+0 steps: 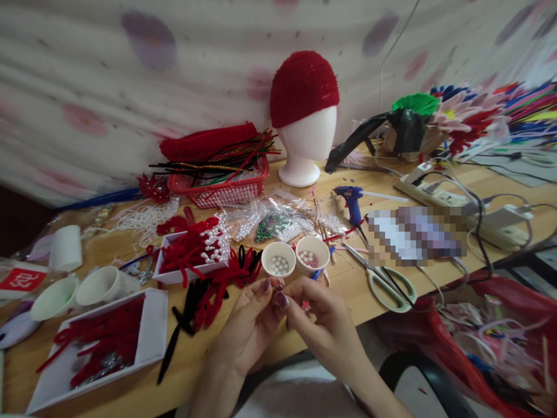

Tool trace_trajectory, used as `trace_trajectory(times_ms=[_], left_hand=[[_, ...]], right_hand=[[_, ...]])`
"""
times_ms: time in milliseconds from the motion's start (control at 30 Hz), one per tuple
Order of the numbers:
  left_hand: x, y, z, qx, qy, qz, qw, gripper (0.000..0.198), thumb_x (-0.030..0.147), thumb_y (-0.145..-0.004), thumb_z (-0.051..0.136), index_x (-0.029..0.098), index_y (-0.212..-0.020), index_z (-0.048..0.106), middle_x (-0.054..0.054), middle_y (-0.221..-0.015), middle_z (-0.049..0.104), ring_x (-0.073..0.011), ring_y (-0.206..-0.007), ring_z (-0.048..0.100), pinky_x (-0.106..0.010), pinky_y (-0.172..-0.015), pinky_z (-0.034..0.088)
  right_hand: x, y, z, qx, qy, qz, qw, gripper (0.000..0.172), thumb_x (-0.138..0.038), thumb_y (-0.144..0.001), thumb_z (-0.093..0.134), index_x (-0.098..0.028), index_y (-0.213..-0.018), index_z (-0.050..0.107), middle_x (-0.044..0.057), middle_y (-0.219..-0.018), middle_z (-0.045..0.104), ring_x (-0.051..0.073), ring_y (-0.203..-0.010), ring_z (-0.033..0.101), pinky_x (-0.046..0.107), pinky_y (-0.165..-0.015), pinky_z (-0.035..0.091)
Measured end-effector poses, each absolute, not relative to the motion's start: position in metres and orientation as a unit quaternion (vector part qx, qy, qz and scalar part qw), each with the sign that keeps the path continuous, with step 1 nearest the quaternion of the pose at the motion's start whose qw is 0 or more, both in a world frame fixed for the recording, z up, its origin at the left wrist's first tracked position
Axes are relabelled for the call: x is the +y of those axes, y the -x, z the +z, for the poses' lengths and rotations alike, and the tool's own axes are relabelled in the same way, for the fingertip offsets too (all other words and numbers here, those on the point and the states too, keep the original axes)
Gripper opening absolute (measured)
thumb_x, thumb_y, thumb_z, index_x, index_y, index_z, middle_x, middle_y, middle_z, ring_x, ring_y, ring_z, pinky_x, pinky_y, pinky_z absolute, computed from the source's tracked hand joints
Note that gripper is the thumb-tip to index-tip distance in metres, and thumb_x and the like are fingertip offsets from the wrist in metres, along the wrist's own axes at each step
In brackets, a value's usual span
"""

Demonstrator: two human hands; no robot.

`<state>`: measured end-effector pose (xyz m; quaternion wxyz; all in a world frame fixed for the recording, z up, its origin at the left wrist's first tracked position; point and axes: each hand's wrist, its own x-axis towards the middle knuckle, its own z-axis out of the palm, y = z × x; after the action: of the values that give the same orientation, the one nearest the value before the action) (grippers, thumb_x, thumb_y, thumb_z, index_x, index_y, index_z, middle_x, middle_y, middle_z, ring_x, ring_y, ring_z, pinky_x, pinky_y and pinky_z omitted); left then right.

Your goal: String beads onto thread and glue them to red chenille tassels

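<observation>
Nearest to the camera are two bare forearms, and at their ends the left hand [250, 316] and the right hand [324, 310] meet above the front edge of a pale wooden table [359, 297]. Fingertips of both hands are pinched together on one small reddish piece [277, 283]; the fingers cover most of it, so I cannot tell its shape. Just beyond stand two white round cups side by side: the left cup [278, 249] contains white pearl beads [277, 266], the right cup [312, 244] pink and white beads [308, 259]. To the right lie metal scissors with pale green handles [372, 270]. To the left is a white cardboard box [153, 325] with red fuzzy pieces [115, 328] inside.
</observation>
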<state>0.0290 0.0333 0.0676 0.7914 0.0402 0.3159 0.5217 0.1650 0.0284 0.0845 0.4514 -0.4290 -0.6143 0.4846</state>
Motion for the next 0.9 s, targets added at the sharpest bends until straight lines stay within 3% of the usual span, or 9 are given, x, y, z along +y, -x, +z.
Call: trace_trajectory(times_ms=[633,900], left_hand=[[0.0291,-0.0258,0.0708,0.366,-0.201,0.557,0.718,0.025,0.033,-0.062,0.096,0.016,-0.070,0.079,0.000,-0.078,0.066,-0.0072,-0.068,0.062,-0.014,-0.064,0.051],[0.0280,-0.0247,0.0665,0.349,-0.226,0.570,0.709,0.022,0.033,-0.065,0.094,0.016,-0.070,0.081,0.001,-0.079,0.066,-0.0059,-0.068,0.063,-0.012,-0.065,0.053]], right_hand=[[0.0343,-0.1644,0.0812,-0.472,0.384,0.664,0.435,0.030,-0.044,-0.089,0.066,-0.018,-0.076,0.057,-0.005,-0.054,0.053,0.008,-0.045,0.043,0.020,-0.047,0.035],[0.0374,-0.1652,0.0829,-0.433,0.381,0.701,0.420,0.038,-0.049,-0.080,0.077,-0.018,-0.072,0.056,-0.007,-0.049,0.049,0.006,-0.043,0.040,0.018,-0.046,0.034]])
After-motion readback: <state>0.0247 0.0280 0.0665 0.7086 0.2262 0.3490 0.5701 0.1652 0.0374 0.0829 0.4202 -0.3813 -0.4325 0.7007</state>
